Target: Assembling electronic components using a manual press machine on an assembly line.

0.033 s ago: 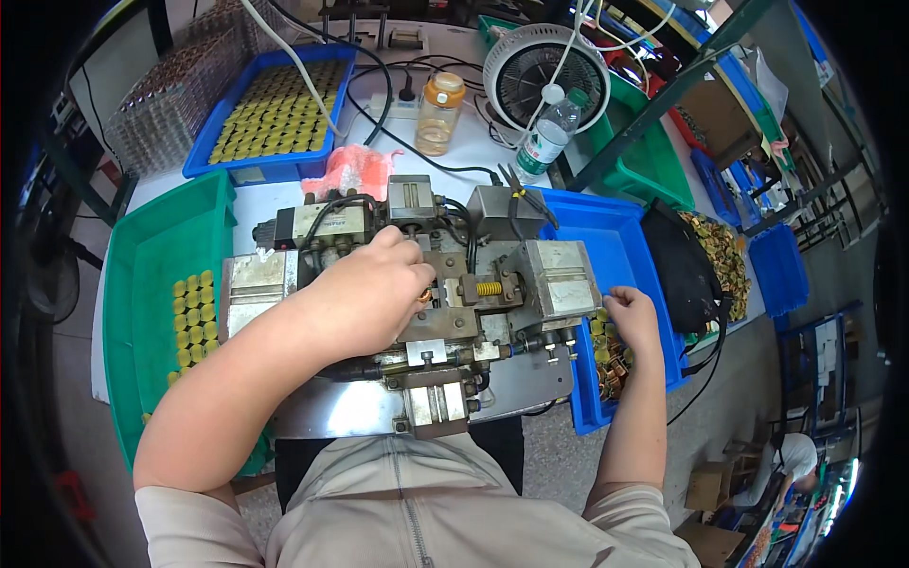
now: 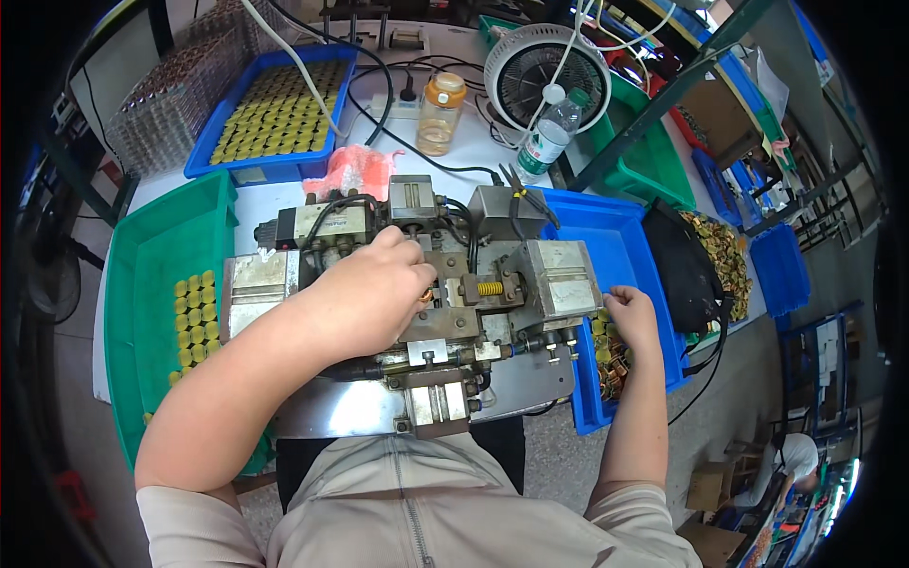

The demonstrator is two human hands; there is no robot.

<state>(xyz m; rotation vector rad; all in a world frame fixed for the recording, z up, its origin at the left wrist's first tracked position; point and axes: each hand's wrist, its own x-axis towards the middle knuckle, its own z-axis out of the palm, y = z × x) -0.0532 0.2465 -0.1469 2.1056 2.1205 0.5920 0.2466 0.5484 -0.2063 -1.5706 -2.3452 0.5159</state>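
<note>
My left hand (image 2: 379, 289) reaches over the middle of a metal clamping machine (image 2: 454, 322). Its fingers are curled together at a small copper-coloured coil (image 2: 426, 296), which shows just under the fingertips and is partly hidden by them. A yellow spring (image 2: 490, 289) sits on the machine to the right of that hand. My right hand (image 2: 632, 317) is over the edge of a blue bin (image 2: 615, 232), thumb and fingers pinched together. Whatever those fingers hold, if anything, is hidden. Below that hand, yellow and copper-coloured small parts (image 2: 613, 369) lie in the bin's near end.
Left of the machine stands a green tray (image 2: 156, 256) with rows of yellow parts. Behind are a blue tray (image 2: 246, 173) of similar parts, a pink cloth (image 2: 350, 172), an orange-lidded jar (image 2: 437, 118), a water bottle (image 2: 549, 137) and a fan (image 2: 507, 66). Pliers (image 2: 521, 194) rest on the machine.
</note>
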